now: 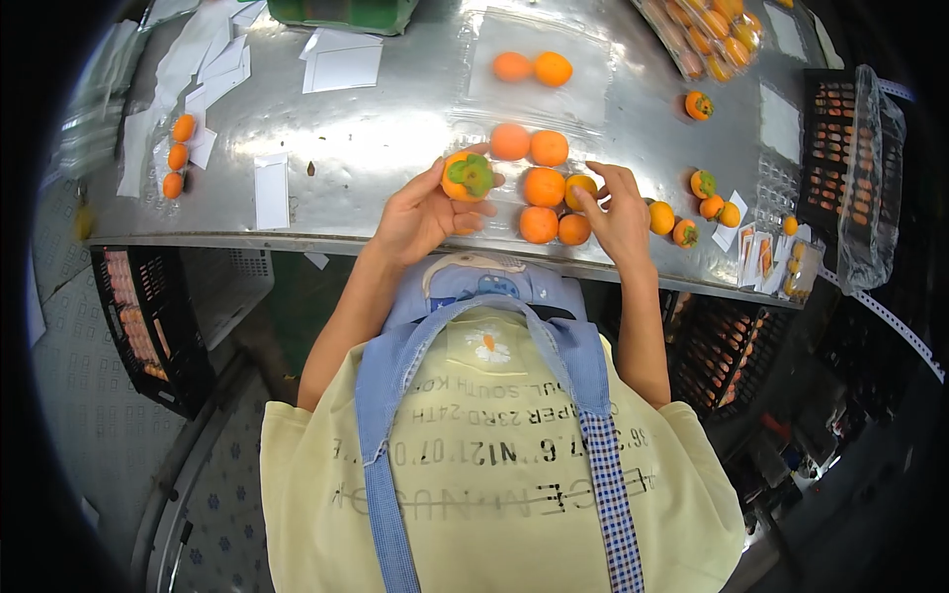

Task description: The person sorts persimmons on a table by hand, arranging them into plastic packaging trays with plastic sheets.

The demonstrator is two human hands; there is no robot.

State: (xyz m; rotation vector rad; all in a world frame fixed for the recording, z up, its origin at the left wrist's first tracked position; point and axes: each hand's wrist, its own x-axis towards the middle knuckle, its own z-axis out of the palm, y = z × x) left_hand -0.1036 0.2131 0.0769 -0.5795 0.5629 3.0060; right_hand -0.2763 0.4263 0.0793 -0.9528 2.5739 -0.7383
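Persimmons were apparently being laid out in rows on the metal table (366, 153). One persimmon (468, 176) was cradled above it by the left hand (420, 222), fingers spread; a second fruit (581, 191) was touched by the right hand (621, 219), pinched or not couldn't be told. Next, the cradled one probably needed to be set down gently. Counted: six middle fruits, touched one included, two on plastic (583, 104), three far left.

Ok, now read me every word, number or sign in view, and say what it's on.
"SOUTH KO": yellow shirt, upside down, cut off.
"23RD-24TH": same shirt.
"N12": same shirt.
The shirt's other lettering is too broken to read; any print on the picture cards is too small.
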